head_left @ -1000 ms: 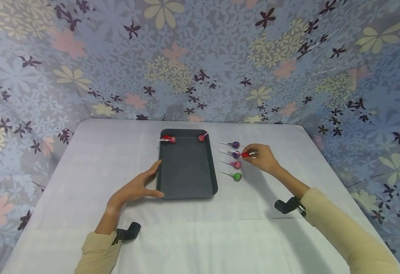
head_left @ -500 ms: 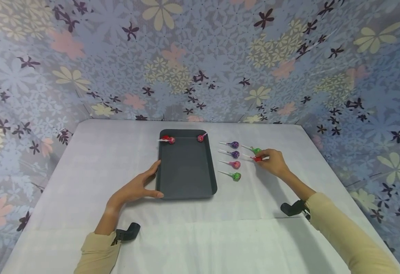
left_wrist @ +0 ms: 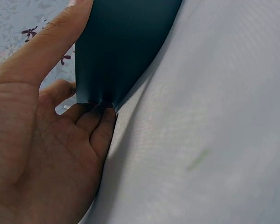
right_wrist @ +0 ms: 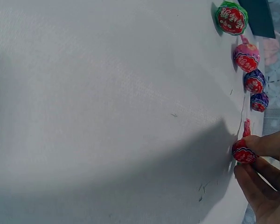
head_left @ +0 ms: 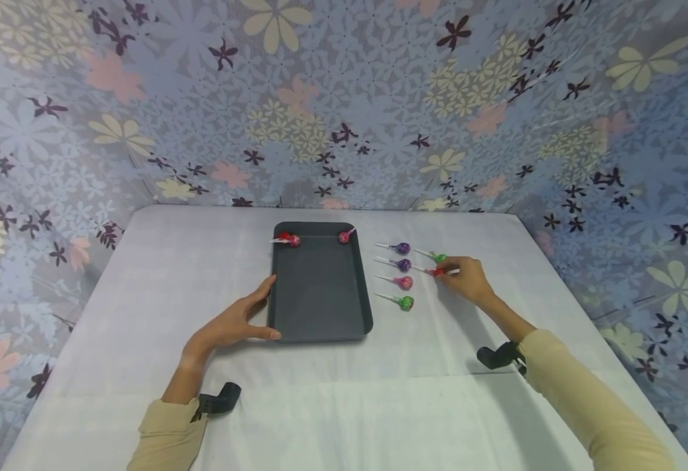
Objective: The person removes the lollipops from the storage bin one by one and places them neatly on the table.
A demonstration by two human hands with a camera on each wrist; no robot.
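Note:
In the head view my right hand [head_left: 464, 278] pinches a red-wrapped lollipop [right_wrist: 244, 152] by its round head, close over the cloth, its white stick pointing left. A green lollipop [head_left: 440, 257] lies just behind, partly covered by the fingers. To the left is a column of lollipops with sticks pointing left: two purple, one [head_left: 402, 248] behind the other [head_left: 404, 265], then a pink one [head_left: 404, 282] and a green one [head_left: 406, 302]. My left hand [head_left: 234, 320] rests against the left side of a dark grey tray [head_left: 323, 339], thumb at its near corner, fingers spread along the wall.
Inside the tray, red and pink lollipops [head_left: 293, 241] lie at the far left corner, and another pink lollipop [head_left: 344, 237] at the far right. White cloth [head_left: 344, 405] covers the table. Floral fabric [head_left: 344, 104] hangs behind and on both sides.
My right hand has moved right and slightly nearer with the red lollipop, uncovering the green one, then shifted a little back left. The left hand and tray stay put.

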